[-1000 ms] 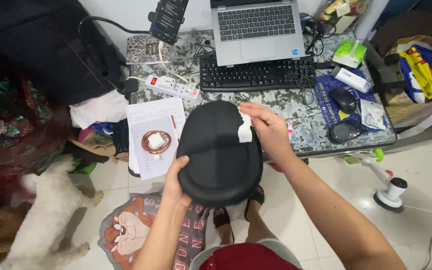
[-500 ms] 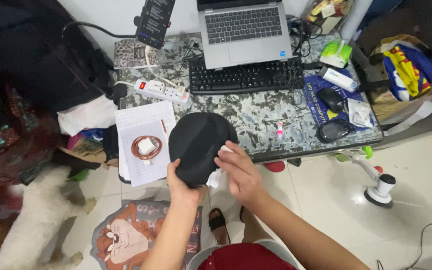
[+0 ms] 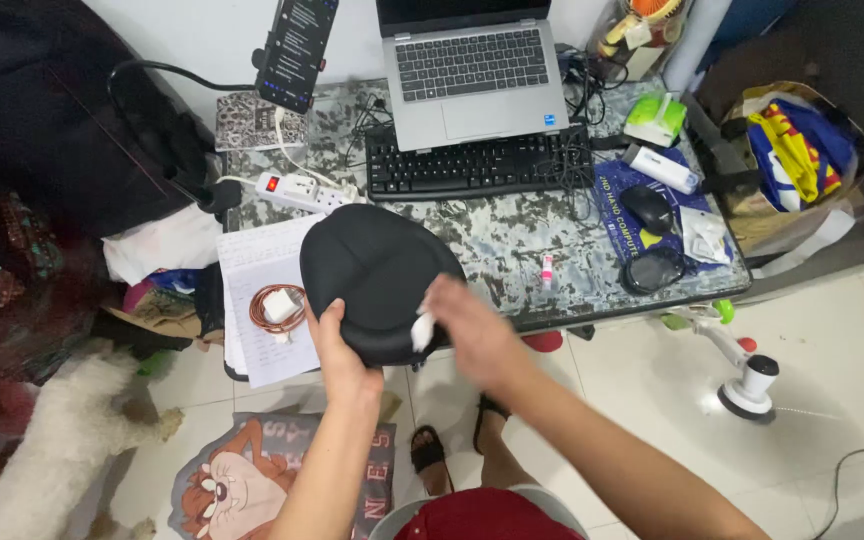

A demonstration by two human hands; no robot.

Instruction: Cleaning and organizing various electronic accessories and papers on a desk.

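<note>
Head view: left hand grips the black case above the tabletop edge, while right hand, pinching a white wipe, has slid from twelve toward five o'clock, wiping it.

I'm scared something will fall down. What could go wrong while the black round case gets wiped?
The left hand alone holds the black case by its lower edge, out past the desk; a hard rub from the right hand with the white wipe might knock it loose. The papers with the coiled cable overhang the desk edge beside the case, so a bump could slide them off. The white dog stands close below.
</note>
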